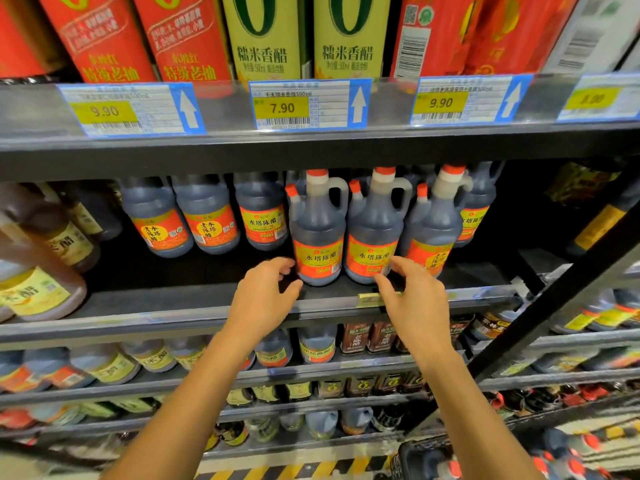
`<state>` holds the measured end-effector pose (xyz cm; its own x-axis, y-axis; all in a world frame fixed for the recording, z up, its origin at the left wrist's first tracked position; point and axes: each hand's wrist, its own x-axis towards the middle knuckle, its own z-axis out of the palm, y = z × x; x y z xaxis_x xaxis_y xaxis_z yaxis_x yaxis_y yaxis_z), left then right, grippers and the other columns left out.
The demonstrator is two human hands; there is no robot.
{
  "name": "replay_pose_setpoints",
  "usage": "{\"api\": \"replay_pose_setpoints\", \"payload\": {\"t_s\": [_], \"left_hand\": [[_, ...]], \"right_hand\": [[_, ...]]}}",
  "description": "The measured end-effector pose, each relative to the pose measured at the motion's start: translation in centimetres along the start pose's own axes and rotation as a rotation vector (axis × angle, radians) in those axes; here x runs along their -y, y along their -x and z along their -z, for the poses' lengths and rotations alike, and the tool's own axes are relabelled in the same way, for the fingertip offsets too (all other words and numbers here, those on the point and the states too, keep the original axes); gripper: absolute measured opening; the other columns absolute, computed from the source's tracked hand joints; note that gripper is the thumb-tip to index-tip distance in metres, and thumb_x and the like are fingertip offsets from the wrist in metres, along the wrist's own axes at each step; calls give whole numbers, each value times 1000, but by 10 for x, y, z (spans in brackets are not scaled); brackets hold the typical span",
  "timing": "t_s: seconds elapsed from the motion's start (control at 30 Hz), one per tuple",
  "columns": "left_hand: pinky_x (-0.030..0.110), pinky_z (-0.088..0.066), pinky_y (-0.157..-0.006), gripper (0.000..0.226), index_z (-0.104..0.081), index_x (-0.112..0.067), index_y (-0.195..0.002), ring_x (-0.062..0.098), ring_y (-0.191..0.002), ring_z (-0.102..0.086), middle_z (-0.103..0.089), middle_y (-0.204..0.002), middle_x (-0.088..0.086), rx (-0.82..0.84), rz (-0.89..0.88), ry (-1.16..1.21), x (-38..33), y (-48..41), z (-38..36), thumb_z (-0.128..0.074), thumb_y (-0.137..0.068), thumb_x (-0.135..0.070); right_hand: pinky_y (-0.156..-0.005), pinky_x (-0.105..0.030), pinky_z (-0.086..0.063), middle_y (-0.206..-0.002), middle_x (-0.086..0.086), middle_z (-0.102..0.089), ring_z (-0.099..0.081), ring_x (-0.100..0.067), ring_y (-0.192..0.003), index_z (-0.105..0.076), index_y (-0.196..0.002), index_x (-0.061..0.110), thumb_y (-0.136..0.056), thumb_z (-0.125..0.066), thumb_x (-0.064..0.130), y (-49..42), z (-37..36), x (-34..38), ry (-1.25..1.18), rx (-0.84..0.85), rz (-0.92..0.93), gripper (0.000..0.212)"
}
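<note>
**Q:** What stands at the centre of the view?

**A:** Three dark vinegar jugs with red caps and orange-and-yellow labels stand upright in a row at the front of the middle shelf (173, 317). They are the left jug (318, 233), the middle jug (374, 233) and the right jug (433, 233). Each is just beside its neighbour. A rear row of jugs (207, 216) of the same kind stands farther back, to the left.

**Q:** Where are the hands?

**A:** Both reach up to the front row. The left hand (263, 296) is at the lower left of the left jug. The right hand (415, 299) is at the lower right of the middle jug, in front of the gap between it and the right jug.

**Q:** And the state of the fingers?

**A:** The left fingers (284, 265) are spread and loosely curved, with the thumb under the jug's base edge, and they are not closed round the jug. The right fingers (398, 263) are likewise spread, with the tips at the edge of the middle jug's label. Whether either hand's tips actually touch plastic cannot be told.

**Q:** What surrounds them?

**A:** On the shelf above stand yellow-green rice vinegar cartons (263, 36) between red cartons. A price tag (310, 103) below them reads 7.90. Amber bottles (38, 289) lie at the far left of the middle shelf. A small yellow tag (369, 299) sits on the shelf's front edge, beside the right thumb.
</note>
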<state>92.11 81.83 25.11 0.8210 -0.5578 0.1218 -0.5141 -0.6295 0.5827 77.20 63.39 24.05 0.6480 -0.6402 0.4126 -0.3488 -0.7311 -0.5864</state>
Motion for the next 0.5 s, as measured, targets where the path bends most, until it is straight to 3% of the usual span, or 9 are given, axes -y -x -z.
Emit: {"api": "replay_pose_setpoints", "payload": {"t_s": [0.1,0.3,0.5], "left_hand": [[39,-51,-93,31,-64,-20,-125,21,-112,-62,-66,-121,0,-51,-58,-58,-3,23,-1,-62,-95,-29],[44,-48,-94,31,-65,-10,-124,29,-110,-60,-62,-123,8,-100,-201,-239,-8,67,-1,-62,-95,-22],[43,-52,-88,31,-64,-13,-124,28,-108,-60,-62,-121,5,-77,-238,-285,-5,130,-7,-61,-94,-22]], "right_hand": [[-89,-40,-55,-118,-3,-71,-63,-25,-112,-66,-127,15,-97,-64,35,8,8,-8,122,109,103,37],[-92,-43,-53,-117,-11,-70,-64,-32,-111,-68,-121,8,-93,-70,29,39,25,-13,266,151,293,35],[-93,-43,-54,-127,-9,-68,-63,-30,-116,-64,-131,10,-96,-66,30,100,50,-10,314,199,259,40]]}}
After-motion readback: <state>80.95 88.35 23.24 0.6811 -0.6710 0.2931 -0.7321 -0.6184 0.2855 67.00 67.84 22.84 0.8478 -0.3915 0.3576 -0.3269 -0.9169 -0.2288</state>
